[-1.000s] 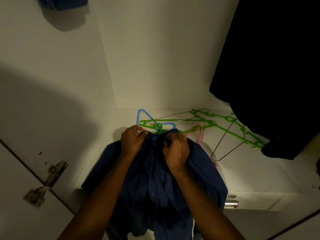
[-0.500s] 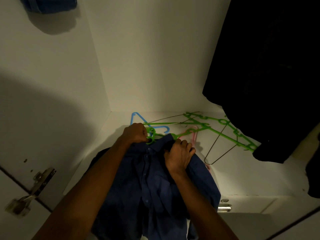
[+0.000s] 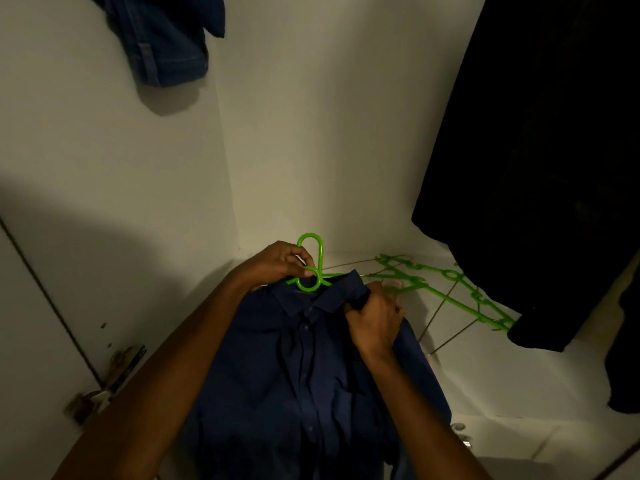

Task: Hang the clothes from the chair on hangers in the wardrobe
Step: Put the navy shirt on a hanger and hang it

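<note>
Your left hand (image 3: 277,263) pinches the green hanger (image 3: 310,265) inside the blue shirt (image 3: 304,368). Your right hand (image 3: 375,322) grips the shirt's collar. More hangers (image 3: 450,289) lie on the white wardrobe floor (image 3: 485,368) right of the shirt.

No text, label, brand, number or sign can be read anywhere in this dim view; the shirt (image 3: 304,358) shows plain cloth and buttons only; the hanger (image 3: 313,265) bears no lettering that can be made out. The jeans (image 3: 166,39) show stitching and no tag; the dark garment (image 3: 540,168) is too dark to tell.
</note>
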The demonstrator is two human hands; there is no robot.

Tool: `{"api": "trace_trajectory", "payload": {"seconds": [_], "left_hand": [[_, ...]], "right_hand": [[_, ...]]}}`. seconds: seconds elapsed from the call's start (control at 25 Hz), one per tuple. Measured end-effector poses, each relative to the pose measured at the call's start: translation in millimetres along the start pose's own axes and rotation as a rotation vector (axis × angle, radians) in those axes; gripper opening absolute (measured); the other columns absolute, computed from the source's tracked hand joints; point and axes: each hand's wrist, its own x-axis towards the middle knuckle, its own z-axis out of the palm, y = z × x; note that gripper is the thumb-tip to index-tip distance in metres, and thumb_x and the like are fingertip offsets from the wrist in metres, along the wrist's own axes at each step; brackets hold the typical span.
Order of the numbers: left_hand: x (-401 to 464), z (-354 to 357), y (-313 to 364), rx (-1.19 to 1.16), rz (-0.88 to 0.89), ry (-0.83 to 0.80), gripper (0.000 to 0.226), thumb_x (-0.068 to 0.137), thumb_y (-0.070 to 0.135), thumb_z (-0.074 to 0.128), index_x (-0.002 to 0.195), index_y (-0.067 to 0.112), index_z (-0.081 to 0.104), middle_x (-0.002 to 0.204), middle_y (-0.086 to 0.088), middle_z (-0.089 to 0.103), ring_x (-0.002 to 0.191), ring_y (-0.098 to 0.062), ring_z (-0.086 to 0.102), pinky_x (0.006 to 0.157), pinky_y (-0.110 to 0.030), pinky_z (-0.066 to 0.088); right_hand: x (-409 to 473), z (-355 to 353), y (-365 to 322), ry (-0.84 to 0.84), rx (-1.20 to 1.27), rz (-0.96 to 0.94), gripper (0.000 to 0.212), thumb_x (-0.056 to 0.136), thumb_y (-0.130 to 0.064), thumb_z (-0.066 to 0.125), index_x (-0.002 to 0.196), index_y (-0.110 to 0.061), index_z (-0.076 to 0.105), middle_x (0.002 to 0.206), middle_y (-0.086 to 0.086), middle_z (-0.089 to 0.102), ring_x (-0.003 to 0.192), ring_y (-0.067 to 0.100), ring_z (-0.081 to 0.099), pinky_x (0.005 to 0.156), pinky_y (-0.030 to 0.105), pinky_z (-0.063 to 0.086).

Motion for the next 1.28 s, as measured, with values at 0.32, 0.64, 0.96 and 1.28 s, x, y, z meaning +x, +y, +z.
{"api": "trace_trajectory", "payload": {"seconds": [0.32,0.64,0.96,1.28], "left_hand": [[-42,-28,83,0.031,0.151,-0.217,0.033,0.096,0.017,0.071,0.126,0.009,0.061,0.107,-0.014,0.077,0.103,-0.021,0.072,0.100,-0.030,0.052],[-52,-29,123,0.362,0.254,-0.206,0.032,0.086,0.039,0.081,0.097,0.009,0.077,0.090,-0.023,0.070,0.078,-0.020,0.058,0.073,-0.046,0.047],[-98,-4,200,0.243,0.391,-0.131,0.022,0.086,0.005,0.079,0.108,0.007,0.078,0.110,-0.018,0.076,0.103,-0.028,0.070,0.099,-0.043,0.054],[-148,15,218,0.255,0.292,0.066,0.054,0.067,0.055,0.091,0.102,0.015,0.080,0.102,-0.012,0.078,0.091,-0.016,0.069,0.091,-0.048,0.056]], "right_hand": [[45,-88,-39,-0.379,0.632,-0.154,0.028,0.044,0.004,0.079,0.064,-0.006,0.062,0.064,-0.006,0.065,0.065,0.009,0.057,0.060,0.029,0.046],[33,-126,-48,-0.486,0.646,-0.332,0.036,0.053,0.014,0.077,0.081,-0.006,0.067,0.078,-0.008,0.070,0.076,0.005,0.063,0.069,0.023,0.050],[17,-212,-64,-0.767,0.548,-0.382,0.023,0.075,-0.001,0.086,0.095,-0.003,0.074,0.084,-0.010,0.075,0.080,0.001,0.066,0.071,0.020,0.052],[21,-255,-60,-0.428,0.571,-0.431,0.033,0.072,-0.022,0.078,0.075,0.007,0.063,0.073,0.002,0.059,0.072,0.014,0.053,0.065,0.036,0.040]]}}
